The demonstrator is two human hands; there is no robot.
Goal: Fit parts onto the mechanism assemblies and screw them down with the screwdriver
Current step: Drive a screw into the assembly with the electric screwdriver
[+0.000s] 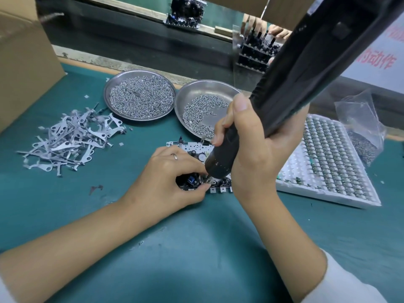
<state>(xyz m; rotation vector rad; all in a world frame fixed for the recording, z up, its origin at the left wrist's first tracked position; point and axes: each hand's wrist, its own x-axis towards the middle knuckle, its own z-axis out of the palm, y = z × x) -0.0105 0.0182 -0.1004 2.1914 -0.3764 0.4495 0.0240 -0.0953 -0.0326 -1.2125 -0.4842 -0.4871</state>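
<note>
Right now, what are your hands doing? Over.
Right hand grips the screwdriver, tip down on the mechanism. Left hand pinches a part at the tip. Nothing in the way; screw dish close behind.

- At my far left stands a brown cardboard box (24, 62), its near corner coming down onto the teal mat (196, 248) that covers my bench.
- At the right edge, a crumpled clear plastic bag (360, 125) lies just behind the white tray, with something small and grey inside it; I cannot tell what.
- Behind my bench runs a dark conveyor belt (135, 47).
- Across the belt, someone else's hands (277, 31) are busy at a clear rack (253, 53) stacked with dark items.
- Top right, a white sign (378, 60) with red characters, partly hidden.
</note>
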